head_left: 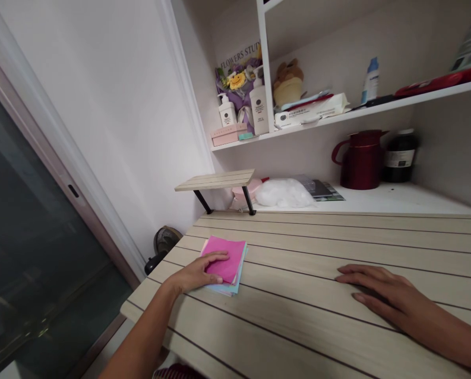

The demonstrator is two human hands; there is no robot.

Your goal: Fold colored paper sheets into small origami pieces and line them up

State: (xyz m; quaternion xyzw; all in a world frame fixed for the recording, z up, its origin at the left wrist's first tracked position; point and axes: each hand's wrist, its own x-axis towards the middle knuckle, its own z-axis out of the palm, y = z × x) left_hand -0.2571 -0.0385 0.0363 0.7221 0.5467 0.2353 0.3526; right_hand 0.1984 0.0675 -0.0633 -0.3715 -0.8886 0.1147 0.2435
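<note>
A small stack of coloured paper squares (228,258), bright pink on top with light blue sheets under it, lies near the left end of a pale wooden slatted table (306,316). My left hand (198,272) rests on the stack's near left corner, fingers laid flat over the pink sheet, gripping nothing. My right hand (381,292) lies palm down on the bare table to the right, fingers stretched out toward the left, well apart from the paper.
A small wooden riser (217,180) on black legs stands at the table's back left. Behind it lie a white fluffy bundle (284,192), a dark red jug (359,159) and a dark jar (400,156). Shelves above hold bottles, boxes and flowers. A wall and glass door are at left.
</note>
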